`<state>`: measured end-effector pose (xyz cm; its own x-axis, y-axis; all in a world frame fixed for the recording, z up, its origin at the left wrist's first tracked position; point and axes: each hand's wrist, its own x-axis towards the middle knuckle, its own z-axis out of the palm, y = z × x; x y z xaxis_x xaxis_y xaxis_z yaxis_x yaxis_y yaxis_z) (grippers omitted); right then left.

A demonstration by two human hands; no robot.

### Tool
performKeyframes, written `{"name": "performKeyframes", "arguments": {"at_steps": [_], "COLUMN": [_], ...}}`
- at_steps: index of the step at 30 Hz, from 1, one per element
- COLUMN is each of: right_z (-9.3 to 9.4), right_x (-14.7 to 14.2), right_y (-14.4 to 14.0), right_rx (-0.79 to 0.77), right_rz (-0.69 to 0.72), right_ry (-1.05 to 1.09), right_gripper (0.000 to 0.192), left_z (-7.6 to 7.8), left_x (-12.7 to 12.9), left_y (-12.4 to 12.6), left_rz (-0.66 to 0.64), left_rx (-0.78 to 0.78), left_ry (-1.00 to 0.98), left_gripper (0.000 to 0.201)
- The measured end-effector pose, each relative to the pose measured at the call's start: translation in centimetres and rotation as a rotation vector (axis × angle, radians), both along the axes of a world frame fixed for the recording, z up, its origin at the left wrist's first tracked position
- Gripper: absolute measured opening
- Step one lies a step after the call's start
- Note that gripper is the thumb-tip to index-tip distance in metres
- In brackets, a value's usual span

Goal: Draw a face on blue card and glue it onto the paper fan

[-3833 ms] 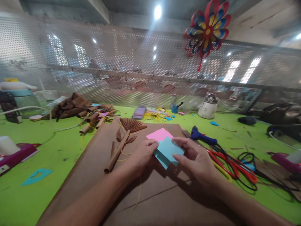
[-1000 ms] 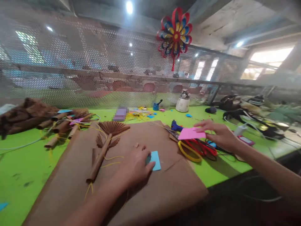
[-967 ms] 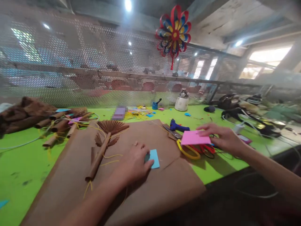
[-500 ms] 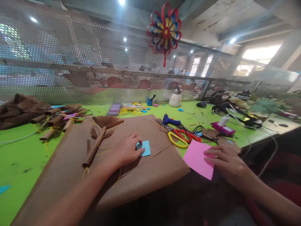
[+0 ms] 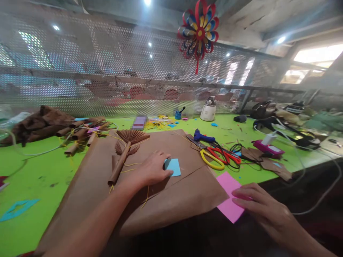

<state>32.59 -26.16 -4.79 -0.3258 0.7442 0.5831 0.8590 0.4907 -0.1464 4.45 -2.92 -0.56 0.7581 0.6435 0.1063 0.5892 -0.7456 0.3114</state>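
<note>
My right hand [image 5: 264, 210] pinches a pink paper sheet [image 5: 229, 210] by its right edge, in front of the table. The brown paper's near right corner overlaps the pink sheet's left part. My left hand [image 5: 157, 167] lies on the large brown paper [image 5: 174, 207], thumb and fingers apart. Thumb and fingertips reach over the left part of a small blue paper square [image 5: 175, 167], which lies flat. Left of that hand lies a brown paper figure [image 5: 122, 162] with a rolled stem, a pleated fan top and yellow strings.
Yellow-handled scissors [image 5: 213, 160], red-handled scissors [image 5: 225, 155] and a blue-handled tool [image 5: 203, 136] lie beyond the brown paper. More rolled brown pieces [image 5: 80, 134] are at the left. A white bottle [image 5: 208, 111] stands near the mesh. A magenta device [image 5: 269, 148] has a white cable.
The view has turned left, so everything sits farther right. My right hand has lowered the pink sheet towards the brown paper's corner. The left hand stays at the blue square.
</note>
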Motion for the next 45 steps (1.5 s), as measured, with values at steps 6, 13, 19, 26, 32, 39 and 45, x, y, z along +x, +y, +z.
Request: {"name": "performKeyframes", "arguments": {"at_steps": [6, 13, 19, 26, 32, 39, 45], "right_z": [1.3, 0.5, -0.3, -0.6, 0.9, 5.4, 6.1], "right_x": [-2.5, -1.6, 1.5, 0.5, -0.4, 0.6, -4.9], "right_y": [2.7, 2.5, 1.0, 3.8, 4.9, 6.5, 14.7], "right_rx": [0.026, 0.001, 0.032, 0.101, -0.044, -0.076, -0.417], "right_rz": [0.07, -0.043, -0.092, -0.008, 0.066, 0.02, 0.041], "right_ry": [0.074, 0.077, -0.009, -0.056, -0.044, -0.047, 0.11], "right_gripper": [0.033, 0.026, 0.024, 0.03, 0.029, 0.021, 0.026], "left_z": [-0.3, -0.6, 0.1, 0.5, 0.5, 0.4, -0.6], "left_x": [-0.1, -0.4, -0.3, -0.3, -0.3, -0.3, 0.0], "left_y": [0.5, 1.1, 0.4, 0.0, -0.5, -0.6, 0.0], "left_rz": [0.015, 0.039, 0.046, 0.044, 0.039, 0.076, 0.1], "left_rx": [-0.021, -0.041, -0.06, -0.065, -0.056, -0.099, -0.233], "left_ry": [-0.037, -0.082, -0.069, -0.03, -0.012, -0.047, -0.23], "left_gripper": [0.044, 0.033, 0.035, 0.038, 0.038, 0.035, 0.061]}}
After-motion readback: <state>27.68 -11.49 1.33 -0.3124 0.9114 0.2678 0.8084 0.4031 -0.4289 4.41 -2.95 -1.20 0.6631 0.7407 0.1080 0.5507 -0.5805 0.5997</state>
